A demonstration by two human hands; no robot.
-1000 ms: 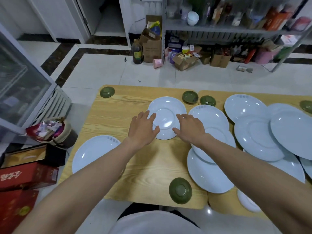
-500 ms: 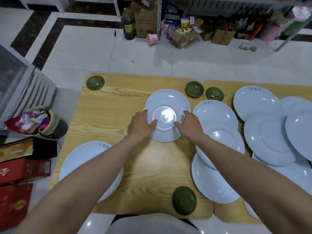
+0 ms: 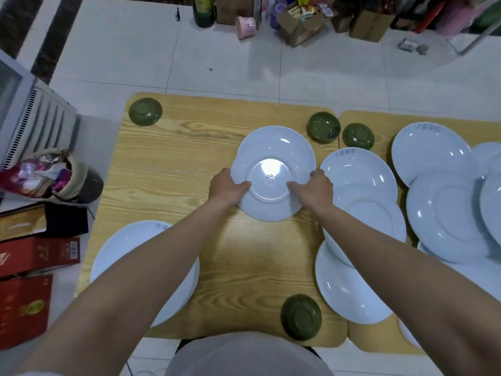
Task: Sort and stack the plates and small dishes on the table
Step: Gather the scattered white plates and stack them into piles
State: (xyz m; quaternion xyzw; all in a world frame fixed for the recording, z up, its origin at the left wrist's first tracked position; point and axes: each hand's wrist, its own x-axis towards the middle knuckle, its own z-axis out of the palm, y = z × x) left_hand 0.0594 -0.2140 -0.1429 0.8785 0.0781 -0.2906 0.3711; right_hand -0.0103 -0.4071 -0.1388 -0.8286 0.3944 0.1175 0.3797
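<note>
As it was held bottom-up over the middle of the desk point(image 3: 173, 164), the white plate point(image 3: 273, 147) was gripped at opposite rims, thumbs on top, by the left hand point(image 3: 226, 187) and the right hand point(image 3: 315, 187). Two small green dishes point(image 3: 323, 127) were seen just beyond it.

Open wood on the left half of the table point(image 3: 173, 169) gives a wide lane between the corner dish point(image 3: 145, 111) at the far edge and the white plate point(image 3: 130, 251) at the near-left edge. Before the centre plate point(image 3: 273, 147), a bare strip runs to the front dish point(image 3: 301, 317). Rightward, overlapping plates point(image 3: 357, 180) crowd the surface, with a pair of green dishes point(image 3: 323, 127) just behind.
</note>
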